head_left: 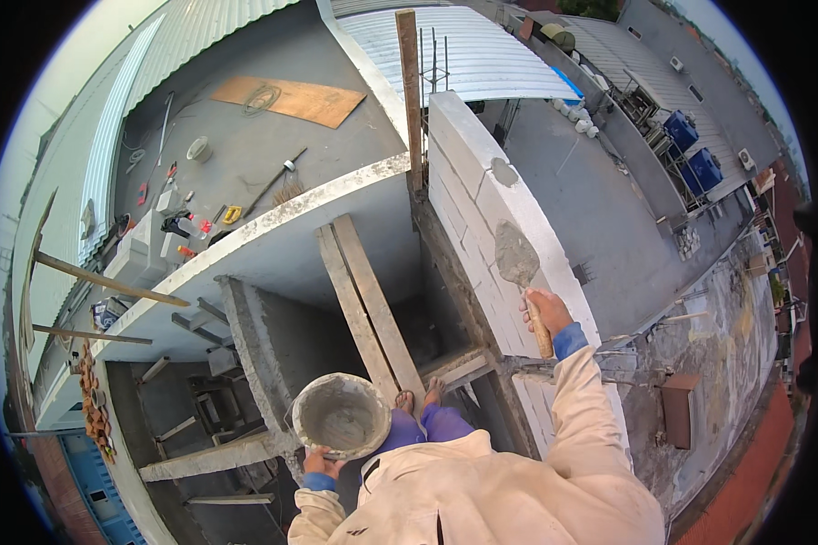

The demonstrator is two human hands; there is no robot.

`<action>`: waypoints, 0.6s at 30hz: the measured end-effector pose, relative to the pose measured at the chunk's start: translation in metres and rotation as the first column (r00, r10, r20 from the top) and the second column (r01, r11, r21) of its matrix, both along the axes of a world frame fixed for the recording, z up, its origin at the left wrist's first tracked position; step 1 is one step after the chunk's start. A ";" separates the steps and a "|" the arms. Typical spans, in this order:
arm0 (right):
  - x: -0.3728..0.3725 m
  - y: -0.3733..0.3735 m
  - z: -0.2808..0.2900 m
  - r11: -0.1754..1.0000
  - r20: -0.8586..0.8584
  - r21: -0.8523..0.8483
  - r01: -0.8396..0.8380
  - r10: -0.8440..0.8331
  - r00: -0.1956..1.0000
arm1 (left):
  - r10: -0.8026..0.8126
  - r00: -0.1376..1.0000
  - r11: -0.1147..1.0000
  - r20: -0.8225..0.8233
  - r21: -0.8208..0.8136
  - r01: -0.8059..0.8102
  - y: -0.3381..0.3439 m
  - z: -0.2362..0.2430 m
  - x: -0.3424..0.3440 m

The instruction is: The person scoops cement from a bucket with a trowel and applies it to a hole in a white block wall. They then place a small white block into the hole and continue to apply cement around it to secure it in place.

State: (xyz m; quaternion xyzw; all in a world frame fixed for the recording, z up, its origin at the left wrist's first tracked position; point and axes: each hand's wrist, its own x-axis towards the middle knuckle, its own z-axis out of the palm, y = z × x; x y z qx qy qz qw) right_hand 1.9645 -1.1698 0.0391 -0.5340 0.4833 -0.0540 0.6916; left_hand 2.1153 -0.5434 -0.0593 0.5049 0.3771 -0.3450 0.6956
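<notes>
My right hand (549, 310) is closed round the wooden handle of a pointed trowel (542, 338). Grey mortar (516, 252) covers its blade, which is over the top of a white block wall (463, 204). Farther along that top sits a dab of mortar (504, 172). At the lower middle, my left hand (321, 462) grips the near rim of a mortar-crusted bucket (343, 377). Wet grey mortar lies inside the bucket. My bare feet (405, 401) stand beside it at the near end of two narrow planks.
The planks (359, 309) span a deep opening between concrete walls. A wooden post (410, 91) rises at the wall's far end. Beyond the left ledge, a roof slab holds a plywood sheet (291, 98), a small pail (199, 149), blocks and tools. Right of the wall is a lower roof (573, 191).
</notes>
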 end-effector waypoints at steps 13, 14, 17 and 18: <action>0.028 0.214 0.093 0.523 -0.695 -0.585 -0.620 0.072 0.716 | -0.773 0.017 0.229 0.634 0.254 0.940 -0.343 0.164 0.063; 0.026 0.219 0.110 0.499 -0.716 -0.564 -0.658 0.101 0.690 | -0.726 -0.043 0.207 0.686 0.277 0.938 -0.358 0.180 0.069; 0.009 0.197 0.158 0.513 -0.782 -0.441 -0.736 0.183 0.596 | -0.665 -0.074 0.166 0.744 0.244 0.955 -0.379 0.217 0.083; 0.007 0.187 0.170 0.541 -0.843 -0.327 -0.775 0.205 0.498 | -0.650 -0.068 0.175 0.757 0.236 0.956 -0.383 0.225 0.084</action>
